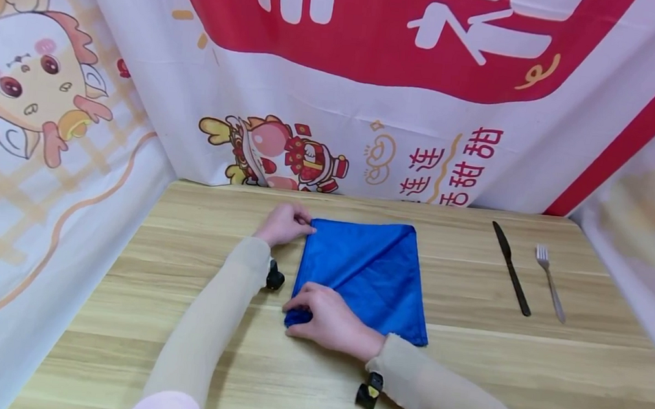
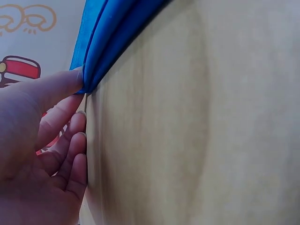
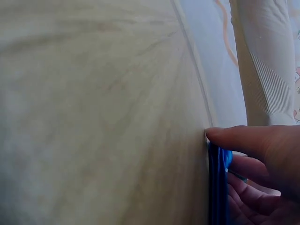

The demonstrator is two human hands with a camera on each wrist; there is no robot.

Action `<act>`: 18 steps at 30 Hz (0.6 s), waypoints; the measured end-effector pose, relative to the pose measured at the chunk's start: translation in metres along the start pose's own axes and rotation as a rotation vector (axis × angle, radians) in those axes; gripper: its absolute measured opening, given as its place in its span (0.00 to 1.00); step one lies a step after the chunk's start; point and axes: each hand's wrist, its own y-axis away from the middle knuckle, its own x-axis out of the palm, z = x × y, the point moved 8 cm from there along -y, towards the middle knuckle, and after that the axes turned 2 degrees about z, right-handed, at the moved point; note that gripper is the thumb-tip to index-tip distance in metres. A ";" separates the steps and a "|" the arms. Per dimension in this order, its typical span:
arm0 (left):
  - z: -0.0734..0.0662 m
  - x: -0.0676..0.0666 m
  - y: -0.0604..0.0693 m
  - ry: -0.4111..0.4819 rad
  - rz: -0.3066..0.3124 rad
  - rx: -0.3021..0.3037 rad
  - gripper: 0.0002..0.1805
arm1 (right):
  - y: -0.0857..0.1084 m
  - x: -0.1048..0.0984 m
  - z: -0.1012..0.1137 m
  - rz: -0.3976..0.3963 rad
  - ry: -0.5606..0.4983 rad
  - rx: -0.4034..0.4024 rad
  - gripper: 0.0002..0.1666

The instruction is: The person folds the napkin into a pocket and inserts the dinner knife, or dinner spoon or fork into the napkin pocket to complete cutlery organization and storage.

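Two hands hold the left edge of a folded blue cloth (image 1: 353,246), which lies on the wood-grain bench (image 1: 551,386), its layers meeting along a diagonal crease from the far-right corner. At the cloth's far-left corner, the left hand (image 1: 285,223) pinches the fabric between thumb and forefinger. At its near-left corner, the right hand (image 1: 329,321) has its fingers and thumb curled round the gathered end, with the forearm reaching past the cloth's near edge. Beyond the cloth's far edge, a strip of wood runs to the printed backdrop (image 1: 326,87). Right of the cloth, a wide band of bench leaves side room before a black table knife (image 1: 512,266); a silver fork (image 1: 552,284) lies just past it, tines pointing away. Left of the cloth, wood extends beneath and beyond the left forearm.
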 end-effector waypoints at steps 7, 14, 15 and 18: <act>-0.003 0.002 0.005 -0.019 0.013 0.014 0.12 | 0.002 -0.002 0.003 0.007 -0.021 -0.046 0.11; -0.005 0.002 0.007 -0.013 0.010 0.033 0.13 | 0.004 -0.004 0.005 0.031 -0.039 -0.109 0.08; -0.006 0.002 0.008 -0.005 0.007 0.034 0.13 | 0.004 -0.004 0.005 0.036 -0.044 -0.116 0.08; -0.008 0.001 0.011 0.043 0.005 0.020 0.14 | 0.006 -0.005 0.004 0.052 -0.056 -0.118 0.08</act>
